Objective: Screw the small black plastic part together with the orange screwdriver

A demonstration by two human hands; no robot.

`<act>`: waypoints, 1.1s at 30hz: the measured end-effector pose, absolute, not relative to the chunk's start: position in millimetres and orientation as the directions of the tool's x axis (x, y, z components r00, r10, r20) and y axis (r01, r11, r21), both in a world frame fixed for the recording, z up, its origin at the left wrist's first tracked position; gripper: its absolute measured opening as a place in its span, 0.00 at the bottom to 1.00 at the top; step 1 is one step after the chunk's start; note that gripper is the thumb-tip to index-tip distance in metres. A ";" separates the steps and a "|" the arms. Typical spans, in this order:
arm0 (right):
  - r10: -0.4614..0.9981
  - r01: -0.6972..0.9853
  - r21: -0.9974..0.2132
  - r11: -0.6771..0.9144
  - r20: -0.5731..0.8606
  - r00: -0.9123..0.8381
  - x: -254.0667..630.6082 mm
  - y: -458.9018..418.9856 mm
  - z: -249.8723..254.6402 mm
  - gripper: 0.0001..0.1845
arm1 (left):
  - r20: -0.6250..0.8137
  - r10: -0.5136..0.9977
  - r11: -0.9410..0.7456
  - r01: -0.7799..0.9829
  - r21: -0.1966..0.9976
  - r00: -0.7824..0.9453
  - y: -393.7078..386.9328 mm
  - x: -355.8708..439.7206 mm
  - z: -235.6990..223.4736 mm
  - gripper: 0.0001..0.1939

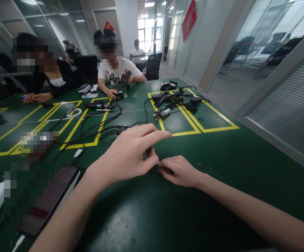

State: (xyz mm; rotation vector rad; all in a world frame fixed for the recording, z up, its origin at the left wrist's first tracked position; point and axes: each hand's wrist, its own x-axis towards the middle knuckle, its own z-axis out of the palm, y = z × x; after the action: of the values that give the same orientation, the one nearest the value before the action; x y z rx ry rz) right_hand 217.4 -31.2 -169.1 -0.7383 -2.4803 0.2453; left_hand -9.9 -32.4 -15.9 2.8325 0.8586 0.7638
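Observation:
Both of my hands meet low over the green tabletop. My left hand curls over a small thing, of which only a dark and orange-red bit shows between thumb and fingers; its index finger points out to the right. Just right of it, my right hand is closed on a small dark piece that reaches toward the left thumb. Whether the two bits belong to one object I cannot tell, as the fingers hide most of it.
A phone with a cable lies by my left forearm. Ahead are black cables, a black pen-like tool, a silver-and-black tool and a white ring among yellow tape lines. Across the table a person holds a dark power tool.

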 end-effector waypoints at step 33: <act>0.549 0.441 -0.327 0.836 0.460 -0.698 216.5 -32.6 -165.7 0.06 | 0.446 0.564 -0.817 0.548 0.180 0.695 -31.6 -10.2 -16.6 0.26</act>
State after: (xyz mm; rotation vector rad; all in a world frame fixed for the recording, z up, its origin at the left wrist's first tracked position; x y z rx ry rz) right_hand 216.5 -32.6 -165.7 -0.7245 -2.4575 0.2573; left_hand -10.2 -31.6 -16.6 2.8616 0.9386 0.7698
